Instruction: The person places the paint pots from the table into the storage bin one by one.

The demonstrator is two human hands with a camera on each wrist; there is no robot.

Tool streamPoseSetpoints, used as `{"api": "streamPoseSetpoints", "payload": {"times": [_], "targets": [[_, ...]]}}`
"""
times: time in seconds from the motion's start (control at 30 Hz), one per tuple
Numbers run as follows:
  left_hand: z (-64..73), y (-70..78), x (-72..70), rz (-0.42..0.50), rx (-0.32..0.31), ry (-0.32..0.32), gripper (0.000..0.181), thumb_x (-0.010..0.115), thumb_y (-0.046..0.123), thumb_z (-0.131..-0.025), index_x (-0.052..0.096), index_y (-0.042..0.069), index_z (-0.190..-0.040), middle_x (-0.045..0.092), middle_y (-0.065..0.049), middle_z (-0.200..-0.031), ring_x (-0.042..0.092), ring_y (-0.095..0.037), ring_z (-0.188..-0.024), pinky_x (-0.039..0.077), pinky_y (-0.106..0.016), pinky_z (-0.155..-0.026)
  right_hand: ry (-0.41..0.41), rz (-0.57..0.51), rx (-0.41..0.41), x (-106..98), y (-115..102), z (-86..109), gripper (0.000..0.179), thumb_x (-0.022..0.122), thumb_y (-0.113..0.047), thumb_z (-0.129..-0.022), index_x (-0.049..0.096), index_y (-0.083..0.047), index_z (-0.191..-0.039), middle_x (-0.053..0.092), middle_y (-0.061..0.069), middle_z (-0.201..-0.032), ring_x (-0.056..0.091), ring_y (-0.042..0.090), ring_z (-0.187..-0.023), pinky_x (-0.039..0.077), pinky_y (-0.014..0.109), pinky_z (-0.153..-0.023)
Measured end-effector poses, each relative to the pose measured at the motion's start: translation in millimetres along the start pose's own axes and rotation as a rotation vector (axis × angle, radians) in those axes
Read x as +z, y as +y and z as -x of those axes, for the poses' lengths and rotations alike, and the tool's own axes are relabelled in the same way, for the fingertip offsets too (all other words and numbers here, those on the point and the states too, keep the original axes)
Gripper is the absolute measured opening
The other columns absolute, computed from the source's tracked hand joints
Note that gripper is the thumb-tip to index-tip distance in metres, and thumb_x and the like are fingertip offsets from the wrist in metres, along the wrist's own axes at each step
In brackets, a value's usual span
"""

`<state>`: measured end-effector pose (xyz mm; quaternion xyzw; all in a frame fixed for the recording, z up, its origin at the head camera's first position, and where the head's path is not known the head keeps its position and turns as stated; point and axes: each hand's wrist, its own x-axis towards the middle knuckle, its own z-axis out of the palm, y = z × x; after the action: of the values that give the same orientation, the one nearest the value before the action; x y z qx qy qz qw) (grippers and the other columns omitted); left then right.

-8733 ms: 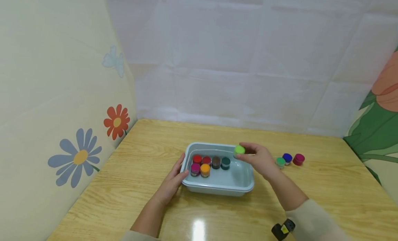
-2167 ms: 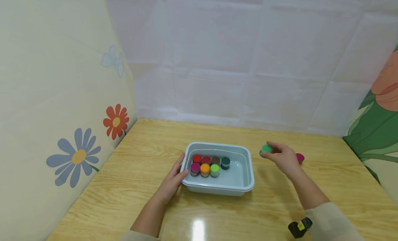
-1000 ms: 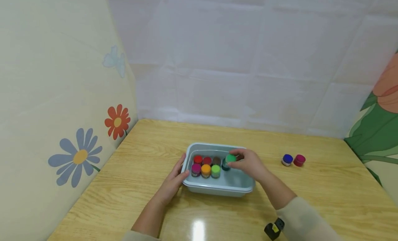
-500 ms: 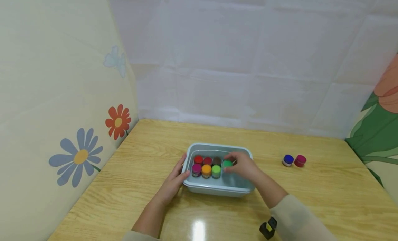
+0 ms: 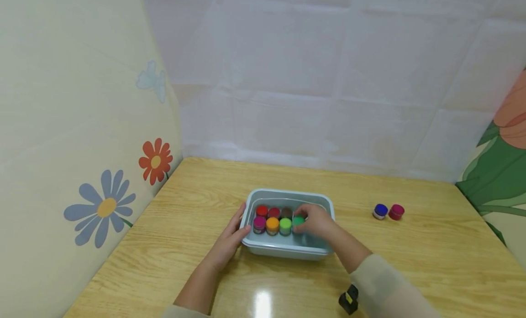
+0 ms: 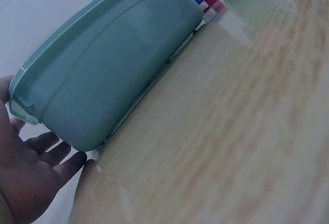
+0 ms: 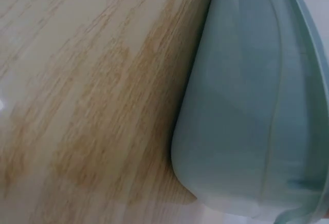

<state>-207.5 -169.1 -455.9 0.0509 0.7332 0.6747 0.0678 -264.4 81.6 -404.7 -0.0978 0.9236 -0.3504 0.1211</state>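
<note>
In the head view my right hand reaches into a pale blue plastic basin. Its thumb and fingers pinch a small green-lidded paint jar, beside the lime-green jar. The front row also has an orange jar and a magenta jar. Behind them stand a red jar, a dark red jar and a brown jar. My left hand grips the basin's left end, thumb over the rim. In the left wrist view its fingers touch the outer wall.
A blue-lidded jar and a crimson jar stand together on the wooden table, right of the basin. A white cloth hangs behind. A black wrist device sits by the right sleeve.
The lime-green jar went into the front row earlier. My right hand then brought the green jar from the table into the basin, lately shifting it slightly left and nearer. My left hand stays put.
</note>
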Motion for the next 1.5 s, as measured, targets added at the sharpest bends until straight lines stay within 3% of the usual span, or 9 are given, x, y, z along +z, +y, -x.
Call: {"api": "streamPoseSetpoints", "payload": {"times": [0.7,1.2,1.5], "targets": [[0.1,0.4,0.4,0.002,0.002,0.003,0.065,0.048,0.024,-0.101,0.017,0.024,-0.158,0.017,-0.018,-0.163,0.013,-0.037,-0.151,0.015,-0.055,-0.121,0.028,0.107,-0.009,10.1,-1.1,2.1,0.036,0.085,-0.012,-0.072,0.068,-0.010,-0.104,0.067,0.005,-0.095,0.058,0.018,-0.088,0.051,0.039,-0.087],[-0.2,1.0,0.5,-0.002,-0.001,0.006,0.065,0.048,0.025,-0.101,0.018,0.025,-0.158,0.018,-0.017,-0.163,0.014,-0.036,-0.151,0.016,-0.055,-0.121,0.042,0.068,-0.001,6.3,-3.6,3.9,0.037,0.085,-0.009,-0.071,0.067,-0.007,-0.103,0.066,0.007,-0.095,0.057,0.019,-0.088,0.051,0.040,-0.085],[0.0,1.4,0.6,-0.003,-0.006,0.004,0.064,0.047,0.024,-0.101,0.018,0.025,-0.158,0.018,-0.017,-0.163,0.014,-0.036,-0.151,0.017,-0.055,-0.121,0.049,0.051,0.021,-8.1,-7.9,10.1,0.040,0.082,-0.014,-0.075,0.067,-0.008,-0.111,0.065,0.011,-0.109,0.059,0.024,-0.100,0.051,0.044,-0.091]]}}
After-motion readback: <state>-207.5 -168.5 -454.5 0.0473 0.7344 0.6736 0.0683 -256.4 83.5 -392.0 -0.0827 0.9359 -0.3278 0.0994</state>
